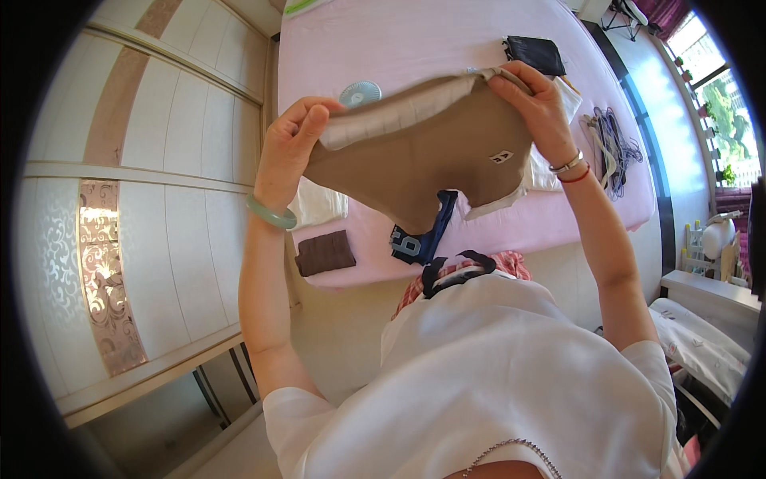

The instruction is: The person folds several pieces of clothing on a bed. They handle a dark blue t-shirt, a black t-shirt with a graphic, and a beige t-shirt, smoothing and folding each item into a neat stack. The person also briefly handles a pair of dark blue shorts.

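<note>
A pair of brown shorts [423, 148] hangs stretched out in the air over the bed, its pale-lined waist opening uppermost. My left hand [291, 148], with a jade-green bangle at the wrist, pinches one end of the waist. At the other end, my right hand [542, 112] grips the waist between thumb and fingers. Below the shorts lies a navy garment [423, 239] with light lettering, partly hidden behind them. A folded dark brown garment [325, 254] rests near the bed's front edge, and behind it is a white folded cloth [325, 203].
The bed [383, 36] wears a pink sheet. A small round light-blue fan [361, 93] and a black folded item [535, 56] lie farther back. Several clothes hangers [614, 148] are piled at the right. Sliding wardrobe doors [144, 263] line the left side.
</note>
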`<state>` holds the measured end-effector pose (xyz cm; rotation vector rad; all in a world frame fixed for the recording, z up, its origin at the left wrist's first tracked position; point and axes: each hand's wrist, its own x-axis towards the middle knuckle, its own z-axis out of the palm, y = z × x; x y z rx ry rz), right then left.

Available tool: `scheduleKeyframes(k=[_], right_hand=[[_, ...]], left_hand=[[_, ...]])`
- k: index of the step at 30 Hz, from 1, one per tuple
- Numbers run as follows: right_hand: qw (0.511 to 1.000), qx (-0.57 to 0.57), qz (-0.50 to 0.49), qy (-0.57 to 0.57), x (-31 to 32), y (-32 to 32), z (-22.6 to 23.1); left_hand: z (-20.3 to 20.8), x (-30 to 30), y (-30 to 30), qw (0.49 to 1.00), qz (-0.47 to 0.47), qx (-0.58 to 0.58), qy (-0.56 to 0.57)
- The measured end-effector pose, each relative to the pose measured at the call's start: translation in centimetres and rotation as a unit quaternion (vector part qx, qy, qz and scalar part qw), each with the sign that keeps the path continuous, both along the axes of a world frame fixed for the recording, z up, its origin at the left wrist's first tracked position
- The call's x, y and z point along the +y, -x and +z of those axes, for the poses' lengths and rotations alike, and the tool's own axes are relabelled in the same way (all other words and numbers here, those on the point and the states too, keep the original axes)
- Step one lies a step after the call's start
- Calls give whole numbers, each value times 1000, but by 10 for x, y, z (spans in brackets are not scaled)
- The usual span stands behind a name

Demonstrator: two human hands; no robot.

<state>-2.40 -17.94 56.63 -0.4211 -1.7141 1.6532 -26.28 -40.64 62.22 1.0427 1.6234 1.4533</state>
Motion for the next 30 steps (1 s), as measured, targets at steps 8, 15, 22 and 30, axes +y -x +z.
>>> scheduleKeyframes(k=[8,15,22,30], right_hand=[[999,-12,-42,-26,18,-7,-14],[991,2,-113,-78,12,-4,-5],[974,-28,-160,-159,17,-7,0],[987,28,-133,-80,7,-10,10]], left_hand=[[-2,-3,-3,993,-80,46,74],[-13,-2,12,997,-31,39,54],[-14,5,0,984,62,170,3],[6,4,-20,916,138,340,-164]])
